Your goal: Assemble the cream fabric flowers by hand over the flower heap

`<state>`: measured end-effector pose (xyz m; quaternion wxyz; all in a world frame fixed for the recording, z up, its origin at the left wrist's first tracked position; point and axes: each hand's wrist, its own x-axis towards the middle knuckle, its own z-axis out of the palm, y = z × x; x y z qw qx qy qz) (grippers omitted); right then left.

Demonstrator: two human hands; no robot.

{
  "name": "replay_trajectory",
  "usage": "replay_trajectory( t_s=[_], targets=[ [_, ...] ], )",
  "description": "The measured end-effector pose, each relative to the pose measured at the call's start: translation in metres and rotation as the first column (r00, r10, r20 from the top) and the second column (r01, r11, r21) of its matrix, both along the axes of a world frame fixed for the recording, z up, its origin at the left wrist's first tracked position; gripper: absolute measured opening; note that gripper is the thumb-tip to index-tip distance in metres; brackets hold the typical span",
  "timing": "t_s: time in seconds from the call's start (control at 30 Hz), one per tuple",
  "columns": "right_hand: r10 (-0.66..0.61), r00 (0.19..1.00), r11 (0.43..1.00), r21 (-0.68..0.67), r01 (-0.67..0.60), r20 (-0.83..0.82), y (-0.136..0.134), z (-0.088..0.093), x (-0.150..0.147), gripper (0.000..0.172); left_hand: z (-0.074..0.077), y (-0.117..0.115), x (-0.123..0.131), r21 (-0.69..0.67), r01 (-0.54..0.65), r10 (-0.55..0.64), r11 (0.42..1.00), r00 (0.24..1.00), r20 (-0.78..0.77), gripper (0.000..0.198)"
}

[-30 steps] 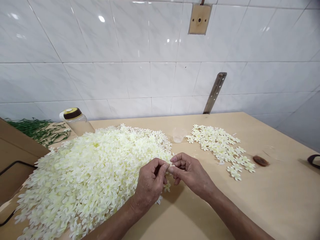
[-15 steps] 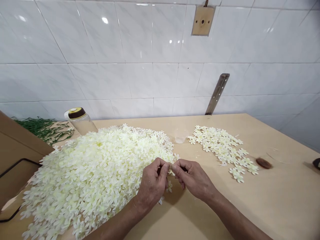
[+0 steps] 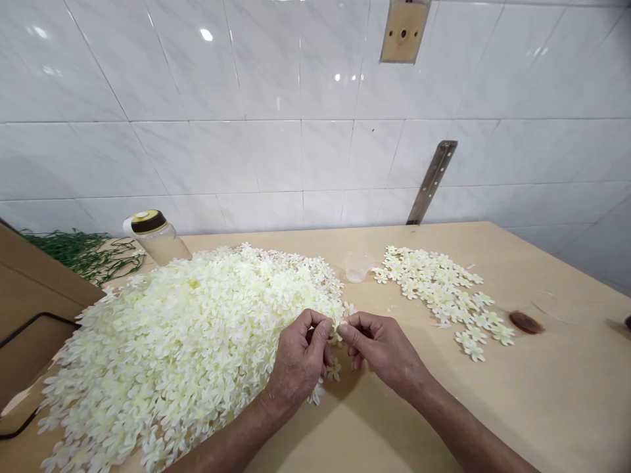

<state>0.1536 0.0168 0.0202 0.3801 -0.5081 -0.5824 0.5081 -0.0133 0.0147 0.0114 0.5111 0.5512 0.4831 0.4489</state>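
Note:
My left hand [image 3: 302,351] and my right hand [image 3: 382,345] meet at the right edge of a big heap of pale yellow-white artificial flowers [image 3: 207,328]. Both are closed in a pinch, thumb against forefinger, fingertips almost touching. Between them shows a bit of a small artificial flower [image 3: 337,333], mostly covered by the fingers. A loose flower [image 3: 334,371] lies on the table just below the fingertips. Off to the right, a smaller flat group of the same flowers [image 3: 438,289] is spread out.
A clear small cup [image 3: 355,270] stands between the two flower groups. Farther right is a clear vessel with dark brown contents [image 3: 526,322]. A lidded bottle [image 3: 158,236], green stems [image 3: 83,253] and a cardboard box [image 3: 34,309] are at left. A tiled wall [image 3: 276,157] backs the table.
The view has shifted slightly. My fingertips have drawn a little apart, with a bit more of the pale flower showing between them; both hands keep their pinch.

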Motion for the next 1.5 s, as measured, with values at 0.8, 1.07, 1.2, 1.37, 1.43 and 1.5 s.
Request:
replay_trajectory(
  t_s=[0.8,1.07,1.2,1.37,1.43,1.5],
  targets=[
    [0.131,0.987,0.991,-0.029,-0.134,-0.095,-0.003,-0.002,-0.004,0.039,0.006,0.001,0.0,-0.001,-0.074,0.073,0.997,0.991,0.115,0.031],
    [-0.011,0.991,0.998,0.053,0.019,-0.134,-0.003,-0.005,-0.007,0.04,0.006,0.001,0.001,0.006,-0.08,0.079,0.997,0.991,0.109,0.033],
    [0.035,0.996,0.997,0.065,-0.03,-0.087,-0.004,-0.002,-0.005,0.04,0.005,0.004,0.0,-0.09,0.035,-0.021,0.995,0.988,0.156,0.037],
    [0.048,0.998,0.998,0.04,-0.047,-0.028,-0.004,-0.001,-0.003,0.043,0.008,0.005,-0.002,-0.102,0.081,-0.067,0.992,0.989,0.131,0.038],
    [0.052,0.997,0.999,0.018,-0.051,-0.052,-0.004,-0.001,-0.003,0.044,0.007,0.005,-0.002,-0.082,0.062,-0.052,0.995,0.991,0.125,0.036],
    [0.067,0.991,0.998,-0.003,-0.068,-0.115,-0.004,-0.001,-0.005,0.043,0.006,0.005,-0.002,-0.071,0.04,-0.031,0.997,0.992,0.121,0.034]
  ],
)
